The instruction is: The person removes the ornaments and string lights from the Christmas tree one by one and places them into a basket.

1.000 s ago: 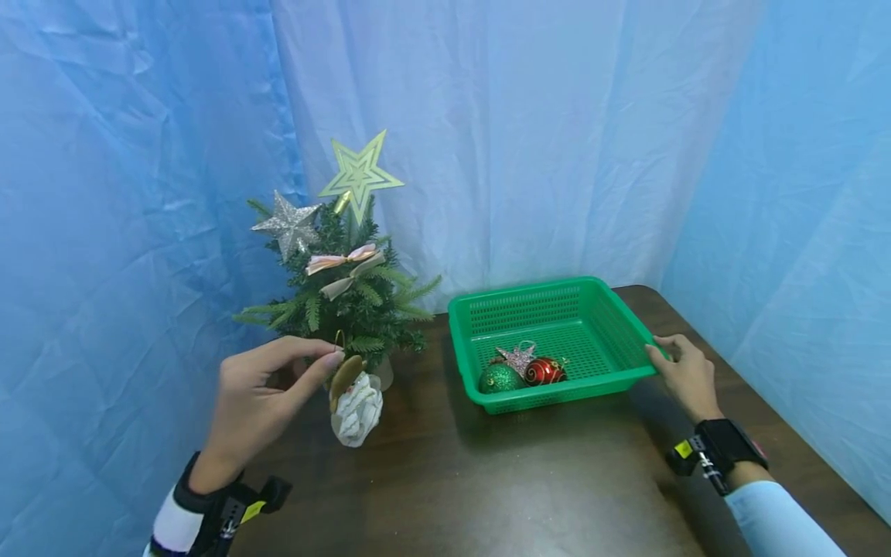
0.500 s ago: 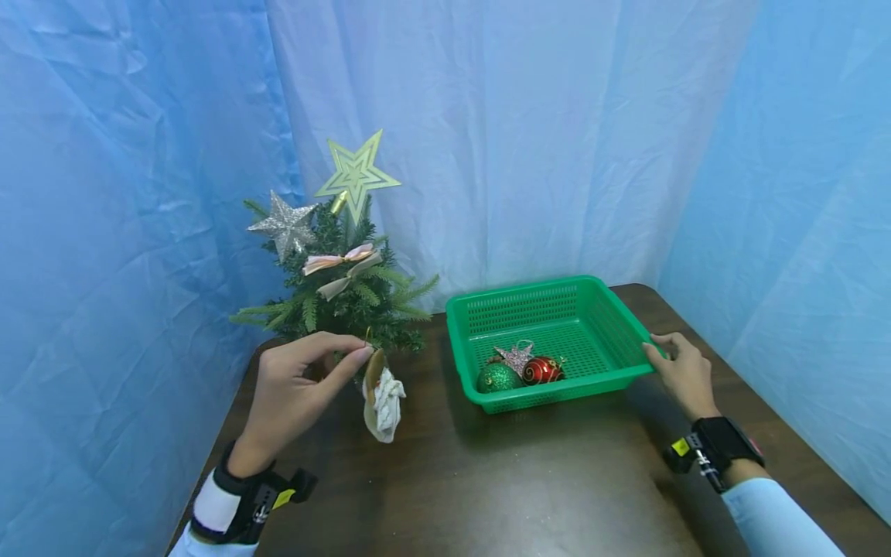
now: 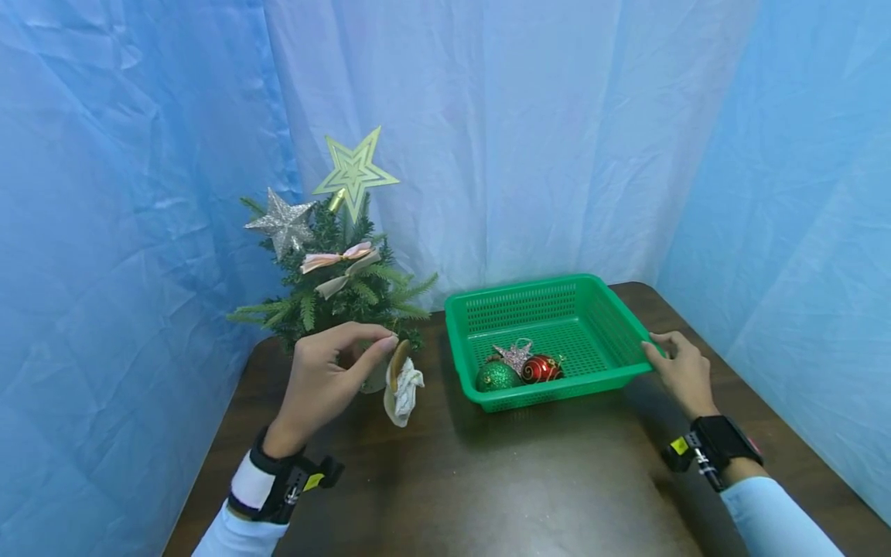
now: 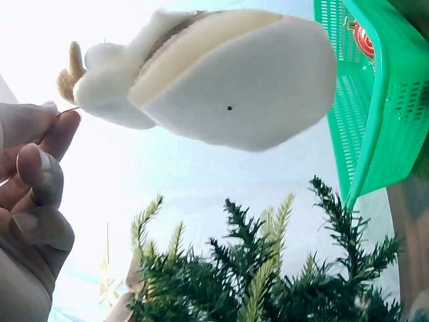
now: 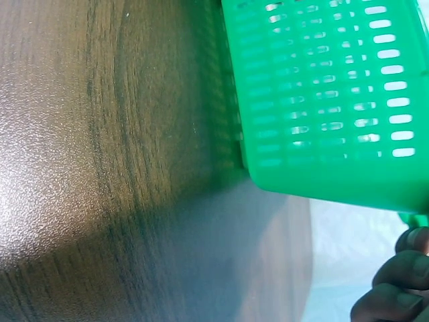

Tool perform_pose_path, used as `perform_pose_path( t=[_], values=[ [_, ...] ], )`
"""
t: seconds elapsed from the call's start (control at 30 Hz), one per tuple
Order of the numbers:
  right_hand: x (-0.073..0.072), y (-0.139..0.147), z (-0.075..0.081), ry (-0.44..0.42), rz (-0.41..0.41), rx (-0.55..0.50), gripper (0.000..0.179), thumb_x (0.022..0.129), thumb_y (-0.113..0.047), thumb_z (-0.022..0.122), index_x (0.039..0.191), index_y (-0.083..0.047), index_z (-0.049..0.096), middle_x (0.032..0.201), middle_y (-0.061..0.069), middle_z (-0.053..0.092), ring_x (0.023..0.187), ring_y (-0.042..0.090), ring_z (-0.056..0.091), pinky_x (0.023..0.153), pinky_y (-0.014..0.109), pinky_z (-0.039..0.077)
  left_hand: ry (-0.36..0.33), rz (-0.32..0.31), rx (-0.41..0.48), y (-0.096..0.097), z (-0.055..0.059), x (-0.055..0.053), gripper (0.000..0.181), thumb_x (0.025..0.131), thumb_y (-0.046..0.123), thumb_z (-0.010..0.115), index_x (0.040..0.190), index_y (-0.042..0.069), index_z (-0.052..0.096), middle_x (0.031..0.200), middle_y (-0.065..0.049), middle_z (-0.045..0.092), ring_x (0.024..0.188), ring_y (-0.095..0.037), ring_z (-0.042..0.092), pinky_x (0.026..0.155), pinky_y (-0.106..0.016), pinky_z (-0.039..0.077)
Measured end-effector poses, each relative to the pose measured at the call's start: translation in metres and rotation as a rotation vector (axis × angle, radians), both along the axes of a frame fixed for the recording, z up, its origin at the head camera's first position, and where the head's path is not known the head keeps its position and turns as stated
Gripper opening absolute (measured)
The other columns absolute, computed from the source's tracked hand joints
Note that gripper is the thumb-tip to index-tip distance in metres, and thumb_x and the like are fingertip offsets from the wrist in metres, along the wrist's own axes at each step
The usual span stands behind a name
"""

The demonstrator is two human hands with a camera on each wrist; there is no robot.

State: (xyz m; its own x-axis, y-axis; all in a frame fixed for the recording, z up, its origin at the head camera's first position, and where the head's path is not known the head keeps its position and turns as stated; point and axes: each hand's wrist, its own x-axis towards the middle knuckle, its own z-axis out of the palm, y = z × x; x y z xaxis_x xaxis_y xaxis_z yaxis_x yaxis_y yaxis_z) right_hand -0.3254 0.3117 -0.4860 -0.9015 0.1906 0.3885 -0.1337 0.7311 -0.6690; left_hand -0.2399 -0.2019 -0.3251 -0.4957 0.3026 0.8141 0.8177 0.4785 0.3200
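Observation:
My left hand [image 3: 339, 366] pinches the thin loop of a white-and-tan plush Christmas ornament [image 3: 404, 387] between thumb and forefinger. The ornament dangles in front of the small Christmas tree [image 3: 334, 305], overlapping its pot. Up close in the left wrist view, the ornament [image 4: 234, 87] has a smooth white padded back and a small brown tip by the loop. My right hand [image 3: 682, 371] grips the right rim of a green plastic basket [image 3: 578, 391]. Inside the basket's near left corner lie a green glitter ball [image 3: 498, 376], a red ball with gold swirls [image 3: 541, 369] and a pink glitter star [image 3: 515, 354].
On the tree hang a silver glitter star [image 3: 284, 223] and ribbon bows [image 3: 339, 257], under a gold star topper [image 3: 355, 172]. Brown wooden table [image 3: 501, 487] extends in front of the basket. Blue curtains [image 3: 529, 139] enclose the back and sides.
My left hand has moved to the right with the plush ornament, which has turned edge-on and swung toward the basket. My right hand stays on the basket's rim.

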Motion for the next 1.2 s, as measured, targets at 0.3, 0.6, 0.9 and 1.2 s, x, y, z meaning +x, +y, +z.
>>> perform_pose_path(
  t=[0.3, 0.6, 0.9, 1.2],
  values=[
    [0.000, 0.000, 0.000, -0.005, 0.010, -0.016, 0.047, 0.109, -0.035, 0.054, 0.138, 0.002, 0.059, 0.113, 0.028, 0.063, 0.066, 0.029, 0.047, 0.065, 0.045, 0.035, -0.001, -0.050, -0.009, 0.015, -0.004, -0.018, 0.019, 0.092, 0.006, 0.078, 0.105, 0.020, 0.079, 0.062, 0.013, 0.048, 0.054, -0.003, 0.041, 0.053, -0.020, 0.033],
    [0.000, 0.002, -0.001, 0.020, 0.024, -0.023, 0.046, 0.109, -0.033, 0.053, 0.137, 0.003, 0.058, 0.120, 0.031, 0.061, 0.084, 0.044, 0.056, 0.071, 0.049, 0.042, -0.034, -0.064, 0.045, 0.035, -0.008, -0.033, 0.012, 0.095, 0.011, 0.076, 0.104, 0.018, 0.079, 0.062, 0.011, 0.052, 0.052, -0.004, 0.042, 0.052, -0.022, 0.033],
    [0.001, -0.001, -0.003, 0.005, 0.019, -0.035, 0.046, 0.109, -0.033, 0.054, 0.138, 0.003, 0.058, 0.125, 0.032, 0.060, 0.090, 0.044, 0.058, 0.072, 0.049, 0.038, -0.078, -0.081, 0.049, 0.050, -0.021, -0.047, 0.009, 0.097, 0.013, 0.075, 0.103, 0.017, 0.079, 0.066, 0.009, 0.058, 0.052, -0.005, 0.044, 0.052, -0.023, 0.036],
    [-0.001, -0.001, -0.003, 0.021, 0.009, -0.052, 0.048, 0.108, -0.036, 0.054, 0.136, 0.003, 0.059, 0.125, 0.030, 0.060, 0.087, 0.040, 0.053, 0.070, 0.050, 0.035, -0.120, -0.084, 0.056, 0.059, -0.031, -0.060, 0.007, 0.098, 0.017, 0.074, 0.102, 0.017, 0.079, 0.065, 0.009, 0.060, 0.052, -0.007, 0.047, 0.051, -0.025, 0.036]
  ],
)
